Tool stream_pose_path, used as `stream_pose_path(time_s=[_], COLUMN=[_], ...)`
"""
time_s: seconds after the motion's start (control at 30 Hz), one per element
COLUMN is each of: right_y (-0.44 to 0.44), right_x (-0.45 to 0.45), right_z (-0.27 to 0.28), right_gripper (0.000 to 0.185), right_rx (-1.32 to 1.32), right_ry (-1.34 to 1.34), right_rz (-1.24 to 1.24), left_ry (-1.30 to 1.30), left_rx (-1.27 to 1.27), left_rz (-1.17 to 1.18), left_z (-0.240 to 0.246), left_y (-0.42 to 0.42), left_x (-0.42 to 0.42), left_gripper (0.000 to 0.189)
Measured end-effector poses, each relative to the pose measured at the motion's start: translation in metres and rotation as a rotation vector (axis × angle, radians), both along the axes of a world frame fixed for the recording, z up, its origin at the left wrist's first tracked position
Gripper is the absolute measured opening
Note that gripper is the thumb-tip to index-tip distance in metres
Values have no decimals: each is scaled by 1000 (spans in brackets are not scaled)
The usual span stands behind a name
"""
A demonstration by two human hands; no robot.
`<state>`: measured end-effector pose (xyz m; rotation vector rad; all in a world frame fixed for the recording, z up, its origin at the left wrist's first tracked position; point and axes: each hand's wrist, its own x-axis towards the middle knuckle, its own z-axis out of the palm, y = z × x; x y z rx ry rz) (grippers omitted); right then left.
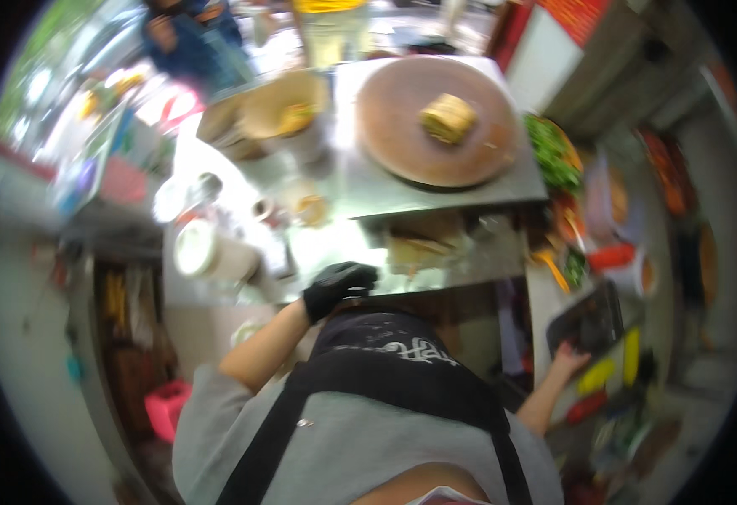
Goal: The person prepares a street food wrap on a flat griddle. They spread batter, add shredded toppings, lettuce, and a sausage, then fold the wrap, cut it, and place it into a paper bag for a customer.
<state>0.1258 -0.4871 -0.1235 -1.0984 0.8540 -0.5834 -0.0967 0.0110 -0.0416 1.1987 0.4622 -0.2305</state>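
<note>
My left hand, in a black glove, is over the near edge of the steel counter, its fingers curled; whether it holds anything cannot be told. My bare right hand reaches out to the right and touches the near end of a dark rectangular tray; its exact grip is blurred. A round brown board lies at the back of the counter with a folded, layered piece of food on it. In front of the board, some flat pieces lie in a recess.
Left on the counter stand a white cylindrical container and small jars. A paper-lined container stands behind. Leafy greens, an orange-handled utensil and a red-capped bottle are at the right. People stand beyond the counter.
</note>
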Motion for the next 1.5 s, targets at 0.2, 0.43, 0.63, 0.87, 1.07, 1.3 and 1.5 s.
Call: stream_pose_path(time_s=[0.2, 0.43, 0.63, 0.87, 1.07, 1.3, 1.5], right_y=[190, 389, 480, 537, 539, 595, 650], right_x=[-52, -146, -196, -162, -128, -241, -270], right_z=[11, -13, -58, -111, -121, -36, -77], right_gripper=[43, 49, 52, 33, 21, 23, 41], right_rx=[-336, -825, -1133, -1364, -1402, -1054, -1229], right_ry=[-48, -381, -395, -321, -269, 37, 536], right_rz=[926, 1822, 2030, 1909, 1623, 1699, 1649], left_ry=[63, 24, -268, 252, -196, -16, -521], left_rx=[-439, -571, -514, -383, 301, 989, 1371], left_rz=[320, 614, 711, 772, 182, 104, -679], left_z=[-29, -117, -120, 11, 133, 39, -80], left_y=[-39, -62, -37, -6, 190, 386, 377], left_x=[3, -34, -69, -109, -226, -179, -66], left_gripper=[33, 25, 17, 27, 32, 48, 82])
